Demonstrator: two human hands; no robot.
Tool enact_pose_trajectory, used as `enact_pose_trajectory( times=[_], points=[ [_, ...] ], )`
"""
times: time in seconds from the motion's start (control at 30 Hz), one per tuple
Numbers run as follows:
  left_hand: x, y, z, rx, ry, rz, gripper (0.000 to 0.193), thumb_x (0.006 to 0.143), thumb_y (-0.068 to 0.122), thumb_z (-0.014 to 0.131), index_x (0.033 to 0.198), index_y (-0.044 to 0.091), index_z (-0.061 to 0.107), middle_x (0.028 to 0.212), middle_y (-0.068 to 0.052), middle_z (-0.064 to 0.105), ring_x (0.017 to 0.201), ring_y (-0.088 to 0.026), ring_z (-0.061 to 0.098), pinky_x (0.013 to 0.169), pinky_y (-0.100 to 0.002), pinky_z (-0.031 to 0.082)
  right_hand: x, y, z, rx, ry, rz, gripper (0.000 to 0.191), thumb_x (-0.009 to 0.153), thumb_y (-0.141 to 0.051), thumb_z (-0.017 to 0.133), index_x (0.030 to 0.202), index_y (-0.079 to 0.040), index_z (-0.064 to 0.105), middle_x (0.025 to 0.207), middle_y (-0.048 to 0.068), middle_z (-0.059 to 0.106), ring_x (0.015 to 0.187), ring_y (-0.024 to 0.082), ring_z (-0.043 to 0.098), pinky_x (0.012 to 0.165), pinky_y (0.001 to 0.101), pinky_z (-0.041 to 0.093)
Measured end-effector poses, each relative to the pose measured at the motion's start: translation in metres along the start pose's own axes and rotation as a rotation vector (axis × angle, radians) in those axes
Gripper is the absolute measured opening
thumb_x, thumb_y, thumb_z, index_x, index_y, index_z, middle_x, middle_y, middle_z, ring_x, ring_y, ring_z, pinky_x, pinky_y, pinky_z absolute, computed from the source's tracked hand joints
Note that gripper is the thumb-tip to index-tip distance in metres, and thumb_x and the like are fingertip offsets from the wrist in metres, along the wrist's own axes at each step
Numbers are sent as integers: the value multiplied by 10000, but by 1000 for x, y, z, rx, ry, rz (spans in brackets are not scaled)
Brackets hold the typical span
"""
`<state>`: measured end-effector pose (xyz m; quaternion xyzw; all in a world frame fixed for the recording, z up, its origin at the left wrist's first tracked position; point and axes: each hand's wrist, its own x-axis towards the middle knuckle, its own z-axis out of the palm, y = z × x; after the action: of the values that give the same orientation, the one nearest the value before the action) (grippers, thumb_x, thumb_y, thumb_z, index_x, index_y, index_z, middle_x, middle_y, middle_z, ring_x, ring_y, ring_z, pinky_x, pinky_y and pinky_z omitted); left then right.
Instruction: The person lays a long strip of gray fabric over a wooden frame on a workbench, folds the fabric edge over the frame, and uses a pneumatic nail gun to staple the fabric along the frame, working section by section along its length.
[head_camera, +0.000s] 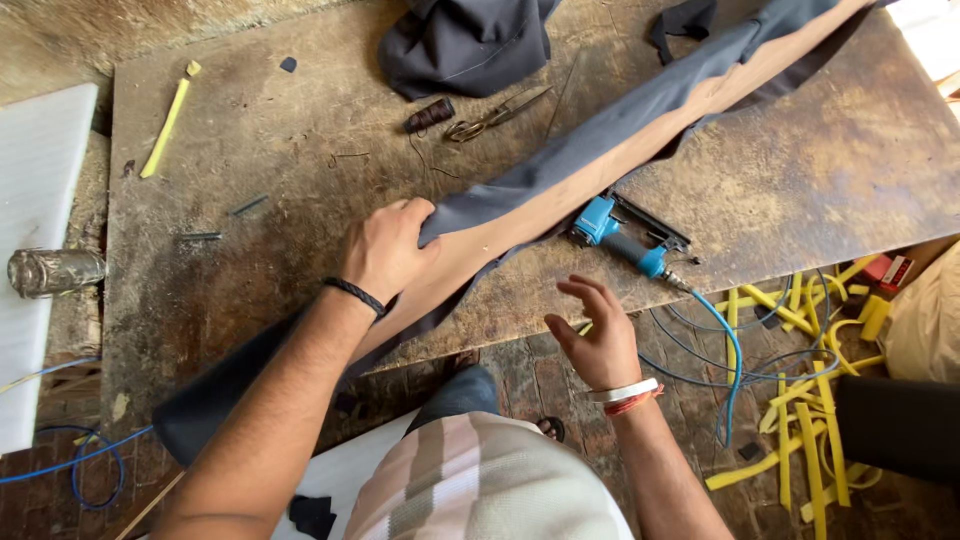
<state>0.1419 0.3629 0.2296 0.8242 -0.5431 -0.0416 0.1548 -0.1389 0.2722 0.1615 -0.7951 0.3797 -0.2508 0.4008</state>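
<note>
A view from above of a person's two bare hands at a worn wooden workbench (250, 130). The left hand (385, 250), with a black band at the wrist, is closed around the edge of dark grey fabric (560, 165), pressing it over a long curved wooden strip (600, 165) that runs diagonally across the bench from lower left to upper right. The right hand (595, 335), wearing a white bangle and red thread, hovers open with fingers spread, holding nothing, just below the strip and near a blue pneumatic staple gun (625, 235). The staple gun lies on the bench beside the strip, and its blue air hose (730, 350) trails off the bench edge toward the floor. Farther up the bench lie a pair of scissors (495, 115) and a dark spool of thread (428, 115), touching or nearly so. A yellow foam strip (165, 125) lies at upper left. Yellow foam offcuts (810, 410) are scattered on the floor at right.
</note>
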Motion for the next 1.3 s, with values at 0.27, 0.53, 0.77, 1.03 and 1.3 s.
enact_pose_trajectory(
  times=[0.27,0.53,0.77,1.03,1.3],
  points=[
    [-19,-13,-29,-333,-118,224,163,931,275,722,927,115,756,820,-59,747,671,-201,723,613,-352,582,63,-86,47,-205,147,-441,730,697,-35,830,1383,-125,600,1508,224,473,1271,385,554,1029,448,500],
    [49,-112,32,-1237,-763,462,181,984,163,714,1131,70,763,962,-72,790,825,-204,744,744,-308,621,74,-100,66,-279,3,-384,564,704,142,645,1190,-126,743,1331,79,705,1316,314,605,1105,419,500],
    [79,-93,173,-1210,-628,362,508,948,154,686,1432,83,549,1405,-87,604,1268,-218,591,1071,-353,479,69,-129,58,-415,135,-301,554,676,184,554,1143,-57,729,1212,100,730,1175,294,687,1026,398,555],
    [61,-84,150,-1163,-470,324,226,949,183,699,1148,86,745,1139,-65,734,1071,-197,719,939,-322,570,55,-129,41,-504,97,-305,457,647,136,576,1021,-67,746,1071,65,755,1082,278,711,969,410,540],
    [61,-70,61,-1371,-253,428,72,961,87,645,990,49,699,1010,-73,721,901,-159,689,789,-295,557,79,-154,47,-275,98,17,341,796,-27,706,1136,-28,718,1131,126,746,1051,284,735,940,408,556]
  ],
)
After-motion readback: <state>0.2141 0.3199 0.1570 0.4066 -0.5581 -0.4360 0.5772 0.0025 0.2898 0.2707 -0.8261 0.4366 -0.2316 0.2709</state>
